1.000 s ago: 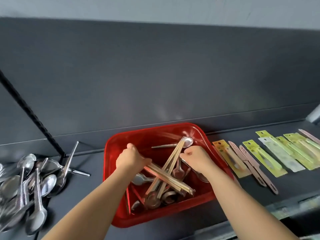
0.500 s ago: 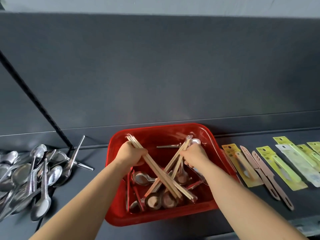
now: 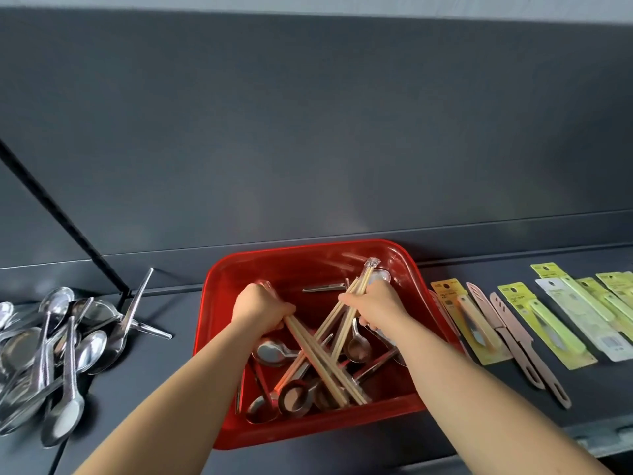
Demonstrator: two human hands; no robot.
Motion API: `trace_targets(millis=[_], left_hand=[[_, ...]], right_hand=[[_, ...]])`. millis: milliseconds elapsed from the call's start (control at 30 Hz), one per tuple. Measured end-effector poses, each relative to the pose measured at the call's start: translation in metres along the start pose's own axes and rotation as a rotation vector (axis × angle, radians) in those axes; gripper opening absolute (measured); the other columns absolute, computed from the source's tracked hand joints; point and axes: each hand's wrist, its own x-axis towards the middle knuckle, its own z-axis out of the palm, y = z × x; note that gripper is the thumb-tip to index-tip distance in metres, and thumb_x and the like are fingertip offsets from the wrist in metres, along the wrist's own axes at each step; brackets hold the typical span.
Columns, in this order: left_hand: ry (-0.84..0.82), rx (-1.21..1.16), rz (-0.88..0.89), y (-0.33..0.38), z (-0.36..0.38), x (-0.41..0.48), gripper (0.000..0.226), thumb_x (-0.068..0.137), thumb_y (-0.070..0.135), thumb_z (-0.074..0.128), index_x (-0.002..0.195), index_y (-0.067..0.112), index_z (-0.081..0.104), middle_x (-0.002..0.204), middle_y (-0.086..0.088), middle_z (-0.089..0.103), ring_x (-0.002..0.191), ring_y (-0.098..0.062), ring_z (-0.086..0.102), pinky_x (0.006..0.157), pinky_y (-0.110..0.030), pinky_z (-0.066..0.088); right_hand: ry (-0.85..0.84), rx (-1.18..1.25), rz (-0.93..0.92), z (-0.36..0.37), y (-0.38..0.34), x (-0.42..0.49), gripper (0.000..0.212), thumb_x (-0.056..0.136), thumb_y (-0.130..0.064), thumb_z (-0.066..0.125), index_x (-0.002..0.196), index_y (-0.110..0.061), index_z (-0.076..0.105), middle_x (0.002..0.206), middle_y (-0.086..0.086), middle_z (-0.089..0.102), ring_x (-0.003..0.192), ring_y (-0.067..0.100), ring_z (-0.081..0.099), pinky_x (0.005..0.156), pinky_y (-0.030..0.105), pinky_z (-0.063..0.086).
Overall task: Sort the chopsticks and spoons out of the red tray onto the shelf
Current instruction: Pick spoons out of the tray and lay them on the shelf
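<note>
Okay, left hand (image 3: 260,308): fist wrapped round a chopstick bundle (image 3: 322,363), tips slanting toward 5 o'clock.
Right hand (image 3: 373,306): gripping a second bundle (image 3: 361,286), top end poking out at 1 o'clock.
Red tray (image 3: 212,323): dead centre on the shelf (image 3: 513,399), tray spoons (image 3: 272,351) heaped under both bundles.
Loose spoons (image 3: 61,347): piled at 9 o'clock.
Packaged knives (image 3: 548,323): row at 3 o'clock.

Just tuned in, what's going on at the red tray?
A person is sorting cutlery. The left hand grips one chopstick bundle, the right hand a second bundle; they cross inside the red tray, not yet lifted out. Spoons lie in the tray beneath, and a spoon pile sits on the shelf to its left.
</note>
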Motion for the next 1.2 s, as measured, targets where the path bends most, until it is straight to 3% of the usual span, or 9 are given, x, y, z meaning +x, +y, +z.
trace_targets(millis=[67, 200, 300, 367, 533, 733, 833, 1033, 1200], left_hand=[[-0.038, -0.126, -0.036, -0.002, -0.003, 0.003, 0.017, 0.072, 0.013, 0.077, 0.063, 0.003, 0.067, 0.045, -0.004, 0.060, 0.031, -0.010, 0.050, 0.039, -0.019, 0.042], [-0.080, -0.322, 0.050, -0.002, -0.016, -0.001, 0.013, 0.078, 0.006, 0.073, 0.073, 0.000, 0.063, 0.049, -0.006, 0.056, 0.034, -0.012, 0.046, 0.037, -0.020, 0.039], [-0.059, -0.380, 0.161, 0.000, -0.028, -0.010, 0.013, 0.082, 0.007, 0.072, 0.074, 0.003, 0.062, 0.048, -0.003, 0.053, 0.037, -0.010, 0.044, 0.039, -0.019, 0.038], [-0.032, -0.429, 0.207, 0.001, -0.034, -0.015, 0.014, 0.083, 0.008, 0.071, 0.073, 0.005, 0.062, 0.048, 0.000, 0.053, 0.034, -0.005, 0.043, 0.038, -0.016, 0.036], [0.013, -0.479, 0.303, 0.007, -0.051, -0.025, 0.015, 0.087, 0.020, 0.069, 0.082, 0.006, 0.067, 0.050, 0.004, 0.055, 0.042, -0.007, 0.046, 0.042, -0.017, 0.038], [0.145, -0.601, 0.456, 0.017, -0.094, -0.047, 0.017, 0.087, 0.022, 0.069, 0.081, 0.006, 0.066, 0.054, 0.003, 0.055, 0.049, -0.009, 0.046, 0.049, -0.019, 0.041], [0.248, -0.691, 0.483, 0.010, -0.127, -0.059, 0.015, 0.086, 0.020, 0.069, 0.080, 0.007, 0.066, 0.057, 0.001, 0.057, 0.050, -0.009, 0.047, 0.049, -0.017, 0.042], [0.461, -0.783, 0.411, -0.052, -0.199, -0.085, 0.015, 0.086, 0.024, 0.069, 0.078, 0.011, 0.068, 0.059, -0.001, 0.056, 0.050, -0.012, 0.047, 0.052, -0.023, 0.041], [0.612, -0.846, 0.329, -0.135, -0.256, -0.117, 0.015, 0.084, 0.024, 0.070, 0.073, 0.015, 0.068, 0.062, -0.007, 0.057, 0.051, -0.014, 0.044, 0.053, -0.028, 0.037]], right_hand=[[0.005, -0.049, 0.021, 0.002, -0.005, 0.001, 0.035, 0.081, -0.040, 0.071, 0.079, -0.009, 0.055, 0.058, 0.002, 0.058, 0.030, 0.006, 0.045, 0.041, 0.022, 0.036], [0.081, -0.149, 0.068, 0.009, -0.015, 0.006, 0.039, 0.076, -0.046, 0.074, 0.078, -0.011, 0.055, 0.054, 0.000, 0.060, 0.047, 0.015, 0.059, 0.052, 0.025, 0.044], [0.105, -0.075, 0.123, 0.015, -0.015, 0.010, 0.033, 0.077, -0.035, 0.071, 0.092, -0.008, 0.057, 0.066, 0.003, 0.063, 0.056, 0.020, 0.061, 0.050, 0.024, 0.040], [0.110, 0.084, 0.098, 0.016, -0.017, 0.011, 0.021, 0.079, -0.026, 0.067, 0.083, -0.009, 0.055, 0.065, 0.003, 0.058, 0.051, 0.018, 0.052, 0.048, 0.025, 0.036], [0.077, 0.362, -0.123, 0.002, -0.035, -0.003, 0.024, 0.081, -0.025, 0.066, 0.083, -0.001, 0.065, 0.059, 0.005, 0.053, 0.048, 0.018, 0.042, 0.049, 0.032, 0.032], [0.150, 0.190, -0.515, -0.033, -0.100, -0.039, 0.040, 0.090, -0.031, 0.061, 0.058, -0.015, 0.044, 0.048, -0.007, 0.038, 0.039, 0.006, 0.032, 0.047, 0.024, 0.029], [0.162, 0.243, -0.650, -0.034, -0.135, -0.058, 0.042, 0.092, -0.032, 0.059, 0.057, -0.018, 0.041, 0.045, -0.010, 0.035, 0.042, 0.010, 0.031, 0.050, 0.029, 0.030], [0.018, 0.340, -0.776, 0.020, -0.194, -0.102, 0.045, 0.093, -0.033, 0.059, 0.066, 0.001, 0.050, 0.050, 0.004, 0.045, 0.041, 0.009, 0.035, 0.047, 0.025, 0.034], [-0.195, 0.341, -0.839, 0.109, -0.240, -0.149, 0.043, 0.093, -0.031, 0.060, 0.065, -0.001, 0.049, 0.052, 0.007, 0.046, 0.043, 0.012, 0.035, 0.045, 0.021, 0.033]])
